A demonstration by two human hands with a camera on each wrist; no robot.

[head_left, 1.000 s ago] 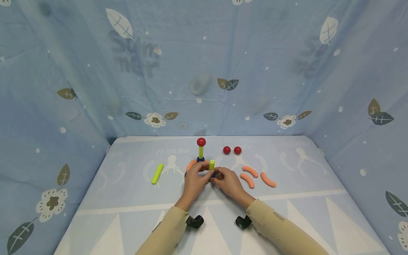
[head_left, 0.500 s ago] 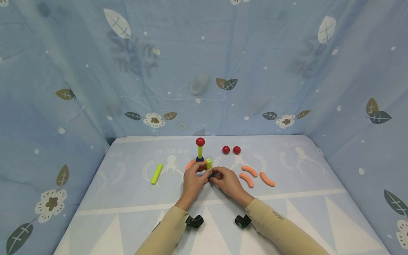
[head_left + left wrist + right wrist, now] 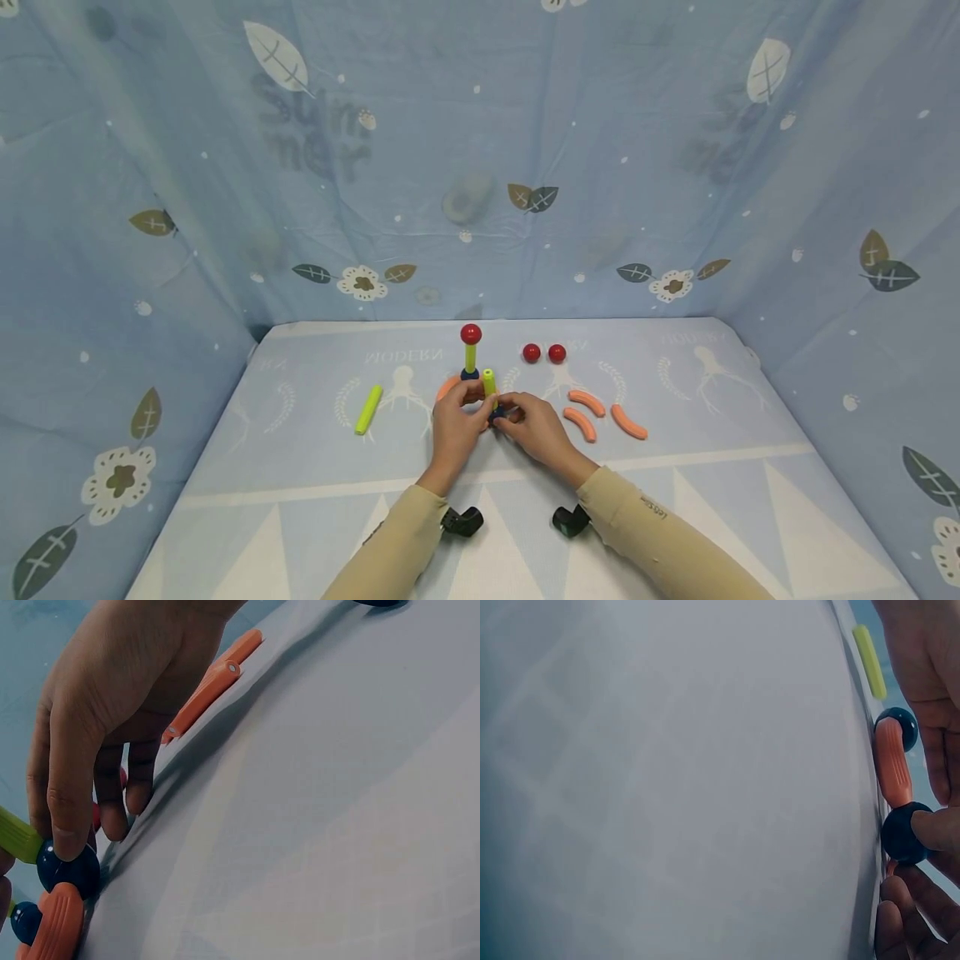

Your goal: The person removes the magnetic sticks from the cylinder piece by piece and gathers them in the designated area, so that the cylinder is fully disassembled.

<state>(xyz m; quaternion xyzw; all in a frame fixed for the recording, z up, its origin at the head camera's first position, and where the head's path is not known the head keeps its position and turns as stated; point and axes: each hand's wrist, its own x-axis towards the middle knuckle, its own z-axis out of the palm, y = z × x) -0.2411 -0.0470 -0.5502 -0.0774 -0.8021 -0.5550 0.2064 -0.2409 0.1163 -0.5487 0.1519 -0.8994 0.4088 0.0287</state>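
Observation:
In the head view my left hand (image 3: 453,429) pinches a yellow-green stick (image 3: 489,382) that stands nearly upright, leaning slightly left. My right hand (image 3: 540,427) pinches the dark blue ball (image 3: 67,868) at the stick's lower end; the stick meets this ball in the left wrist view. An orange curved piece (image 3: 892,765) joins that ball to another blue ball (image 3: 900,726). Behind the hands, a second stick (image 3: 470,357) rises from a blue ball (image 3: 469,374) and carries a red ball (image 3: 470,334) on top. The hands hide much of the orange ring (image 3: 447,387) below.
A loose yellow-green stick (image 3: 368,409) lies on the table to the left. Two red balls (image 3: 532,353) sit at the back, right of the middle. Three orange curved pieces (image 3: 587,402) lie to the right. A patterned blue curtain surrounds the table (image 3: 300,467).
The upper end of the pinched stick has shifted left and a little up, and the stick now leans slightly left. Both hands stay almost where they were; the loose pieces lie unchanged.

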